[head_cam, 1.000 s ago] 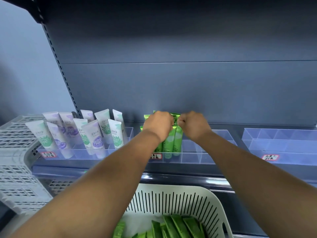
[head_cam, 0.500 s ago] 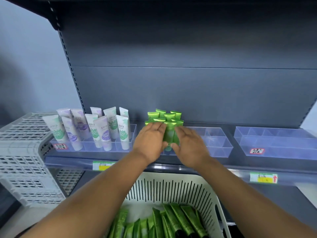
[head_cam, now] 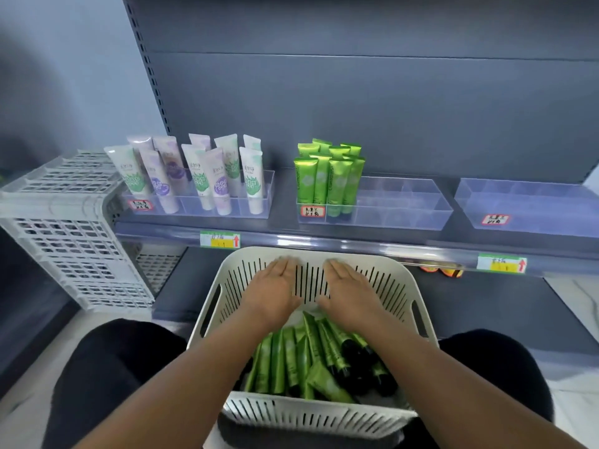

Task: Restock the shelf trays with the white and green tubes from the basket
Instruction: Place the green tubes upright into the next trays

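Observation:
A white slotted basket sits on my lap and holds several green tubes with black caps. My left hand and my right hand hover flat over the basket's far half, fingers straight, holding nothing. On the shelf, several green tubes stand upright in the left end of the middle clear tray. Several white tubes with green or purple prints stand in the left clear tray.
A third clear tray lies at the right of the shelf. A white lattice crate stands on its side at the left. Price tags hang on the shelf's front rail. Small orange items lie under the shelf.
Both hands have let go of the green tubes in the middle tray and drawn back down over the basket. The view has tilted down, showing more of the basket.

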A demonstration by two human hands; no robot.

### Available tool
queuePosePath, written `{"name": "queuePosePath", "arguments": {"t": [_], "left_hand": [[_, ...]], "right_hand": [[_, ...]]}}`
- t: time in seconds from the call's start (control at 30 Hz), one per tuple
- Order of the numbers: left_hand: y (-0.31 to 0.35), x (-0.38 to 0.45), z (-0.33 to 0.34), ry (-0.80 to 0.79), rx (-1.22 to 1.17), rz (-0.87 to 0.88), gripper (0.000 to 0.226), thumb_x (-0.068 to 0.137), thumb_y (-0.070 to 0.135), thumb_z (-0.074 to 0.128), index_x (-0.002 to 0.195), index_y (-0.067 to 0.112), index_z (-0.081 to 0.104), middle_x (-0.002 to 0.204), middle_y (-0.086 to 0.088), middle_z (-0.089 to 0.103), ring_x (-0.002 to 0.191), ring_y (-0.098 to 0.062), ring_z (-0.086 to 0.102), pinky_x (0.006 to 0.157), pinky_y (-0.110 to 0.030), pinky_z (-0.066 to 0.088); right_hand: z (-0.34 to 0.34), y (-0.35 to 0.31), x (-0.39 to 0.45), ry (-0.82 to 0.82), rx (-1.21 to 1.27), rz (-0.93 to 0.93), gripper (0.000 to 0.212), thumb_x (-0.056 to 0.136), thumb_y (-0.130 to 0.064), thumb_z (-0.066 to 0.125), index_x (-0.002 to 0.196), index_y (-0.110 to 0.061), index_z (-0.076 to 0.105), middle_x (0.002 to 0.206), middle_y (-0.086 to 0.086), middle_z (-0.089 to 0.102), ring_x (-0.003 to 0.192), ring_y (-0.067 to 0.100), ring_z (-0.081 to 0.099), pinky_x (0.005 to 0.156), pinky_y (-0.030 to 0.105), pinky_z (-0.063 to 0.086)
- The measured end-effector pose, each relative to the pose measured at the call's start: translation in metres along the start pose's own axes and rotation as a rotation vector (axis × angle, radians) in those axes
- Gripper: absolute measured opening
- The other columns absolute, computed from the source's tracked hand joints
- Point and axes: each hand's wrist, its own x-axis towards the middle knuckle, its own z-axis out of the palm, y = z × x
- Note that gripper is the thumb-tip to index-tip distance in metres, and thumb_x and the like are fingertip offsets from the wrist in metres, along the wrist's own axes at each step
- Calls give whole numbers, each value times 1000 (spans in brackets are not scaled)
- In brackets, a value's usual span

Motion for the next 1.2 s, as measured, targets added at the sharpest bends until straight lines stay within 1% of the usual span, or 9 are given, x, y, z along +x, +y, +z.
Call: {"name": "queuePosePath", "arguments": {"t": [0.23,0.4,0.67,0.77,0.83,0.97,1.1,1.13,1.2], "left_hand": [[-18,-8,39,-197,29,-47,78,94,39,53,153,13,9,161,-4,8,149,-20,8,122,-37,13],[-29,-3,62,-369,9,-62,79,88,32,63,150,14,18,158,-6,20,144,-27,22,119,-42,22],[-40,25,91,-590,186,3,91,80,27,73,151,12,18,158,-9,21,147,-28,13,119,-47,16],[-43,34,100,-630,209,11,91,76,30,77,149,12,24,152,-10,31,143,-28,23,117,-46,18],[-45,39,106,-658,206,11,88,75,32,76,146,13,27,148,-11,36,138,-29,30,115,-46,22],[-51,47,109,-640,187,35,74,74,37,76,135,15,39,136,-9,47,128,-28,41,108,-42,29],[-58,49,107,-622,52,-10,68,76,33,75,135,22,42,132,-8,50,124,-31,44,104,-43,36],[-59,49,107,-623,-39,-50,64,78,28,74,134,25,43,132,-7,51,120,-29,49,103,-42,40],[-59,49,104,-638,-240,-148,56,84,20,69,134,29,46,133,-3,53,109,-24,58,99,-42,45]], "right_hand": [[54,-3,13,-161,-34,-37,74,98,-43,42,154,-13,4,162,4,4,150,20,4,123,39,7],[82,-2,25,-278,-41,-63,70,98,-33,45,153,-14,6,162,4,8,149,23,7,121,39,9],[117,7,52,-431,-82,-53,72,98,-28,45,153,-11,2,161,10,9,148,26,11,119,38,11],[128,11,65,-455,-96,-76,80,93,-22,53,153,-11,1,160,11,9,147,27,13,121,38,12],[136,15,74,-451,-84,-84,87,89,-24,59,153,-12,0,160,11,12,146,27,16,121,38,14],[144,19,87,-415,-79,-102,84,86,-27,62,151,-12,11,156,11,25,142,26,26,119,37,19],[143,21,94,-411,-67,-148,54,88,-21,60,138,-14,40,150,11,34,136,26,35,112,35,28],[142,20,95,-415,-62,-153,47,89,-18,59,134,-14,47,146,12,38,131,27,40,106,34,33],[137,18,98,-425,-49,-142,38,89,-14,56,127,-14,56,131,12,50,114,27,52,86,30,42]]}}
